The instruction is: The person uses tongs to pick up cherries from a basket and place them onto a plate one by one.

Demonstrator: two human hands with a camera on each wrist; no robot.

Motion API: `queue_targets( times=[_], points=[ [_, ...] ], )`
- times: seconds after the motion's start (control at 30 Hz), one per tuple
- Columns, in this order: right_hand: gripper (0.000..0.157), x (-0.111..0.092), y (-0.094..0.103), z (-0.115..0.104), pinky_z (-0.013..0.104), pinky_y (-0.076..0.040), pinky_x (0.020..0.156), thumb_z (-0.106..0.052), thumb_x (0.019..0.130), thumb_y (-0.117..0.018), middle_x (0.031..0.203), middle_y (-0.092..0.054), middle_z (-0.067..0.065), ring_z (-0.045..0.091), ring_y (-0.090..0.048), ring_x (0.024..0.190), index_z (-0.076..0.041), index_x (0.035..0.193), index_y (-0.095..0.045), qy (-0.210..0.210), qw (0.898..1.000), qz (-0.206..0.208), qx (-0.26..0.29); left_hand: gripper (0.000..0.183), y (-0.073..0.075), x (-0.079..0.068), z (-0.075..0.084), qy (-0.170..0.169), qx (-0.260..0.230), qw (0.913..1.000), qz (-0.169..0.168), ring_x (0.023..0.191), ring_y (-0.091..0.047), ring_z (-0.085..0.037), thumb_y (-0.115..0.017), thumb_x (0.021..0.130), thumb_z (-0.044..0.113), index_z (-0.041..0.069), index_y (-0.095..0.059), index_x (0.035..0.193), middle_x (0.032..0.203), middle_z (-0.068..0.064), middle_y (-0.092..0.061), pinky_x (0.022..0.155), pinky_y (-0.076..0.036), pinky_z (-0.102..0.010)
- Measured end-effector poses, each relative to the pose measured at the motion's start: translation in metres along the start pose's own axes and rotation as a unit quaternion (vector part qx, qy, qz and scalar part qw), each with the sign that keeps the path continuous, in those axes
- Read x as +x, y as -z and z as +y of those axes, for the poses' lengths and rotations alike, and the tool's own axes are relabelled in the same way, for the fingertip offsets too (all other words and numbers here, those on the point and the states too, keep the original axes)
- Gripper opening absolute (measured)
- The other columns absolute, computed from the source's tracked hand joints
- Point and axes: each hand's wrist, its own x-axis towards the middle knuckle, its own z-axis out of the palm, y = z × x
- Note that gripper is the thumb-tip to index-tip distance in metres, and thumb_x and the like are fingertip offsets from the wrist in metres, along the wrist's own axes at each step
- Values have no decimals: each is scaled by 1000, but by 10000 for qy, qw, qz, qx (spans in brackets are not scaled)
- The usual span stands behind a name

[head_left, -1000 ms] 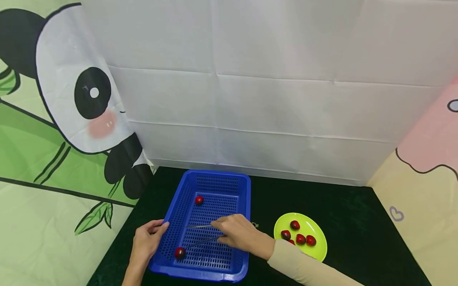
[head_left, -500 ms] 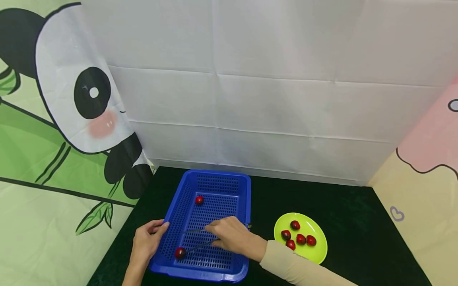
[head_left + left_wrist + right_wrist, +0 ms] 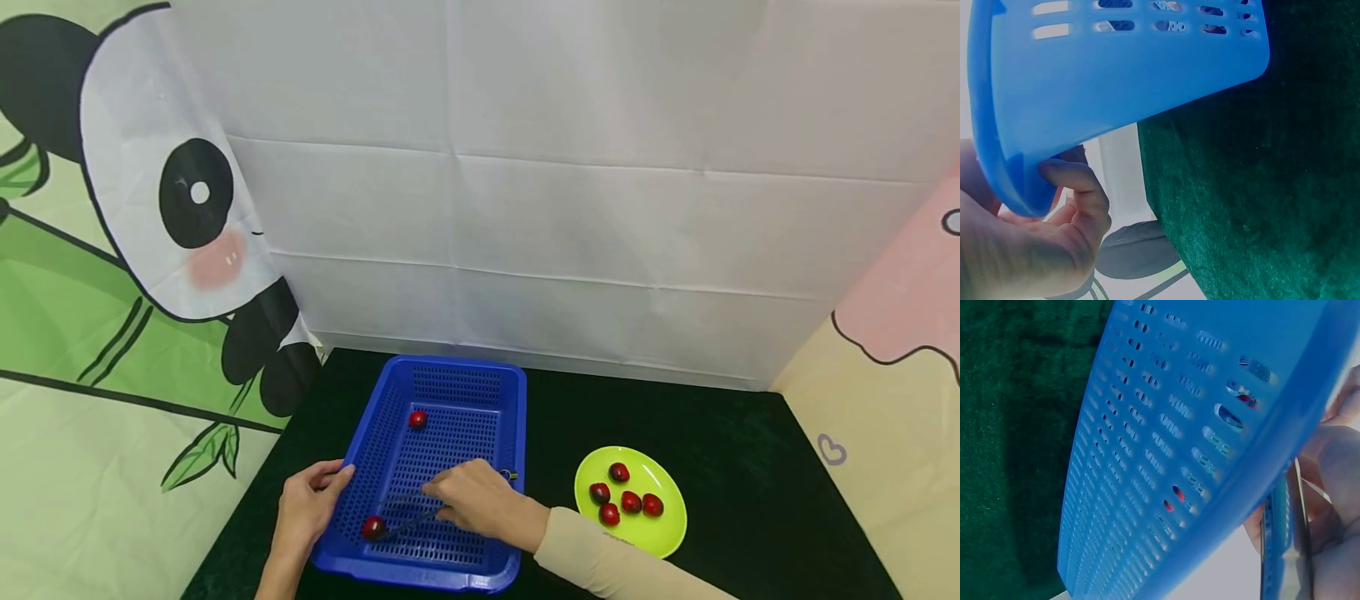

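Note:
My left hand [image 3: 311,502] grips the left rim of a blue slotted basket [image 3: 519,433]; in the left wrist view its fingers [image 3: 1079,181] curl round the rim. Over the basket, my right hand [image 3: 474,497] holds metal tongs [image 3: 411,525], arms spread and pointing left, also seen in the right wrist view between thumb and fingers. One tong tip is right at a dark red cherry [image 3: 373,527] near the basket's front left; the other arm is faint against the blue. A second cherry [image 3: 417,419] lies farther back in the basket.
A yellow-green plate [image 3: 670,533] with several cherries [image 3: 632,502] stands right of the basket, partly behind the right sleeve [image 3: 600,550]. Dark green cloth [image 3: 735,467] covers the table. A white sheet [image 3: 555,208] hangs behind it, with printed cloth on both sides.
My right hand has moved slightly left and toward the front with the tongs. The front cherry has shifted a little left. My left hand stays on the rim.

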Motion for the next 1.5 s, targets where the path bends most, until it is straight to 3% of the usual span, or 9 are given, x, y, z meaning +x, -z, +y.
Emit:
queue_targets(
  times=[0.17, 0.3, 0.67, 1.23, 1.5],
  points=[
    [33, 1, 0, -3, 4, -31, 47, -29, 82, -75, 104, -70, -8, -8, -48, 60, -20, 113, -71, -62, 9999, -115, 71, 46, 0, -1, 0, 24, -32, 10000, -11, 78, -63, -19, -62, 91, 39, 2, -62, 119, 97, -14, -67, 68, -52, -38],
    [32, 0, 1, -4, 5, -28, 44, -30, 83, -73, 104, -70, -8, -8, -45, 56, -21, 114, -71, -81, 9998, -176, 40, 47, 0, 0, 1, 24, -43, 10000, -18, 77, -63, -19, -63, 91, 40, 2, -62, 119, 96, -14, -67, 68, -52, -37],
    [21, -5, -1, -2, 9, -25, 41, -30, 82, -74, 82, -69, -13, -6, -36, 48, -23, 101, -73, -51, 9998, -24, -170, 49, 1, 0, 0, 104, -75, 9999, -57, 76, -63, -19, -62, 91, 40, 2, -60, 121, 99, -16, -66, 68, -53, -37],
    [24, -1, -5, -7, 6, -25, 41, -28, 86, -71, 95, -71, -8, -8, -37, 47, -19, 108, -72, 16, 10000, 12, 36, 48, -1, 0, 0, 14, -13, 10000, -9, 78, -64, -19, -63, 90, 40, 2, -62, 120, 98, -15, -67, 68, -52, -36],
    [14, 0, -8, -10, 9, -24, 41, -30, 86, -70, 78, -68, -11, -5, -35, 45, -19, 96, -72, 45, 9999, 66, -88, 48, -2, 0, -1, -6, -35, 10000, -8, 79, -63, -18, -64, 89, 39, 2, -62, 119, 97, -14, -68, 68, -51, -36]
  ],
)
